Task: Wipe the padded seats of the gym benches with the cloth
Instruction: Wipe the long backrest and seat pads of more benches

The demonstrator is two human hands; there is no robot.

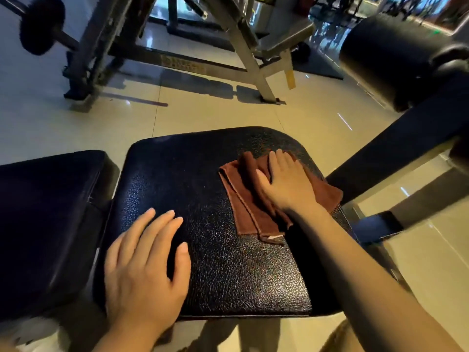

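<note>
Nearest the camera, the left hand [144,270] lay flat on the seat [203,250], fingers straight and slightly spread, holding nothing; it seemed placed there to brace the body while the other arm reached out. The seat was one black pebbled pad, and most of its near half was bare under that palm.

A little farther on, the right hand [286,184] pressed flat on the cloth [248,201], fingers straight and close together, not pinching it. The single brown cloth was folded into a few layers and lay on the far right part of the seat, likely so the palm could push a thick pad of it across the surface.

To the left, just beside the seat, sat a second dark pad [48,214], apart by a narrow gap. At the right stood one round roller pad [396,59] on a dark arm. Beyond, on the tiled floor [208,110], stood another bench frame [243,41] and one barbell plate [42,25].
</note>
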